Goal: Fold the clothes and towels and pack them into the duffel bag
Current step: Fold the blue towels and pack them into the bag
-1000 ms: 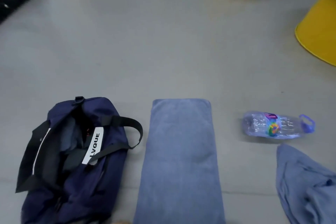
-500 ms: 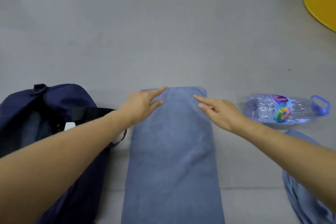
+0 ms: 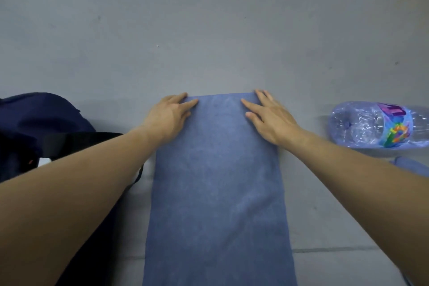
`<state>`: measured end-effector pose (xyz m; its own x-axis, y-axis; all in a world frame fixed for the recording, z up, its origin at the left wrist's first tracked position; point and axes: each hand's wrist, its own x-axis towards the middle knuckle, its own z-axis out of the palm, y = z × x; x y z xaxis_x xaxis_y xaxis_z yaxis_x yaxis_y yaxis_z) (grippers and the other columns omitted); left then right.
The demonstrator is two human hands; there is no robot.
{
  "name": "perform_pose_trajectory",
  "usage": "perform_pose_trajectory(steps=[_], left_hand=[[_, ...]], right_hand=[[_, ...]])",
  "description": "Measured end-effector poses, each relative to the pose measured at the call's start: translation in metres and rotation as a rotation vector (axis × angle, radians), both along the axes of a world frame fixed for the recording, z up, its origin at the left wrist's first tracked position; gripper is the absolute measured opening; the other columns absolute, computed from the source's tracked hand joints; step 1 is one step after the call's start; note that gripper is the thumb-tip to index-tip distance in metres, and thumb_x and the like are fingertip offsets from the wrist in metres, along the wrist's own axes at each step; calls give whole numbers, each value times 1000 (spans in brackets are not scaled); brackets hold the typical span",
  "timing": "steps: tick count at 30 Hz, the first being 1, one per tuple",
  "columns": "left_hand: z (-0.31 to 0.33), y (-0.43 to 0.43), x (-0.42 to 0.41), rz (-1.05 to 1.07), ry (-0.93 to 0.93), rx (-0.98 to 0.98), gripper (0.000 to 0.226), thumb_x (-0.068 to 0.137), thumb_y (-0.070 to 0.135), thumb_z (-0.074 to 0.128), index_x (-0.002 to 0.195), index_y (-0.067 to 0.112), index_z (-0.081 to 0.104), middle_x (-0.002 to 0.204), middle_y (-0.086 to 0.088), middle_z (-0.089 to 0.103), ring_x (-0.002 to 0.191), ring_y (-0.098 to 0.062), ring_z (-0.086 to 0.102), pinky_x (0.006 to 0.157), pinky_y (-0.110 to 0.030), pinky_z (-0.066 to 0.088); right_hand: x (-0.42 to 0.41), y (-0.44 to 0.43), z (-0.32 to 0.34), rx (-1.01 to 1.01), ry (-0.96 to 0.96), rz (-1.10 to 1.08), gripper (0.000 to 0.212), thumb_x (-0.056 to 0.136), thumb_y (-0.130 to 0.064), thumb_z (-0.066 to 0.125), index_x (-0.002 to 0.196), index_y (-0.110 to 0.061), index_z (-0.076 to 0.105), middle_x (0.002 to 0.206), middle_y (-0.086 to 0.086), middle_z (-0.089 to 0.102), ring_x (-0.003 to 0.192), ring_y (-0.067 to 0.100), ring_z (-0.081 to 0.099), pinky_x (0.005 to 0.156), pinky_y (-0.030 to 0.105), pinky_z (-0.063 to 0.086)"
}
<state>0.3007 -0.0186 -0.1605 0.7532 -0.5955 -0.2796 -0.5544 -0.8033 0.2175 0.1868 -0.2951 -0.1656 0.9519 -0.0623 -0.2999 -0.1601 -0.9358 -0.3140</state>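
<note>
A blue towel point(image 3: 218, 188), folded into a long strip, lies flat on the grey floor and runs from the middle of the view down to the bottom edge. My left hand point(image 3: 168, 116) rests on its far left corner with straight fingers. My right hand point(image 3: 269, 115) lies flat on the far right corner, fingers spread. The navy duffel bag point(image 3: 34, 123) sits at the left, partly hidden behind my left forearm. A bit of another blue cloth point(image 3: 413, 167) peeks out at the right, under my right forearm.
A clear plastic bottle point(image 3: 380, 125) with a colourful label lies on its side to the right of the towel. Bare grey floor point(image 3: 209, 30) stretches beyond the towel's far edge. A black bag strap point(image 3: 76, 140) lies beside the towel's left edge.
Both hands came into view, reached forward and settled onto the towel's far corners. The view has tilted down and moved closer to the towel.
</note>
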Motion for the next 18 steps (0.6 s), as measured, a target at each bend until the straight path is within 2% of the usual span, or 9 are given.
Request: perform_pose_trajectory(steps=[5, 8, 10, 11, 13, 14, 16, 18], left_hand=[[5, 7, -6, 89, -81, -24, 46, 105, 23, 48, 149, 31, 48, 158, -10, 39, 138, -38, 38, 110, -45, 38], [10, 8, -5, 172, -141, -116, 44, 98, 18, 57, 141, 29, 57, 129, -8, 60, 114, -36, 51, 90, -43, 47], [11, 4, -4, 206, -126, -141, 39, 94, 15, 60, 132, 23, 62, 109, -8, 62, 103, -35, 53, 81, -40, 44], [12, 1, -4, 230, -114, -145, 34, 93, 14, 60, 126, 20, 65, 104, -8, 61, 101, -35, 53, 78, -38, 41], [13, -1, -4, 265, -96, -146, 24, 92, 14, 58, 112, 16, 70, 101, -8, 59, 99, -34, 53, 74, -35, 36], [15, -2, -4, 271, -97, -153, 21, 92, 14, 57, 108, 16, 71, 100, -7, 59, 99, -33, 53, 73, -35, 36], [24, 0, -3, 270, -95, -172, 17, 92, 17, 60, 104, 15, 71, 103, -8, 60, 99, -33, 54, 73, -36, 38], [38, 2, -2, 273, -102, -190, 15, 91, 20, 63, 103, 14, 70, 102, -10, 63, 97, -34, 57, 76, -39, 43]], right_hand=[[-1, -9, -5, -65, 9, -30, 48, 107, -41, 29, 155, -43, 25, 167, 7, 9, 154, 28, 4, 123, 49, 7], [0, -9, -8, -69, -65, -35, 48, 105, -31, 40, 153, -37, 36, 164, 6, 23, 150, 30, 17, 121, 51, 17], [2, -4, -6, -22, -139, -80, 47, 100, -23, 49, 146, -31, 48, 150, 4, 43, 139, 30, 35, 115, 47, 29], [4, 0, -4, 4, -156, -98, 46, 98, -18, 51, 142, -31, 54, 135, 3, 52, 129, 31, 42, 110, 44, 34], [7, 3, 4, 45, -138, -113, 44, 96, -13, 49, 131, -34, 63, 107, -1, 52, 113, 31, 49, 101, 39, 38], [8, 2, 9, 66, -124, -119, 43, 95, -11, 49, 126, -35, 66, 102, 0, 52, 110, 32, 52, 97, 35, 38], [10, -3, 19, 110, -93, -125, 43, 93, -7, 50, 119, -34, 71, 108, 5, 57, 110, 32, 57, 92, 29, 39], [10, -9, 34, 122, -93, -122, 48, 89, -2, 48, 118, -31, 73, 118, 12, 63, 114, 32, 59, 95, 29, 42]])
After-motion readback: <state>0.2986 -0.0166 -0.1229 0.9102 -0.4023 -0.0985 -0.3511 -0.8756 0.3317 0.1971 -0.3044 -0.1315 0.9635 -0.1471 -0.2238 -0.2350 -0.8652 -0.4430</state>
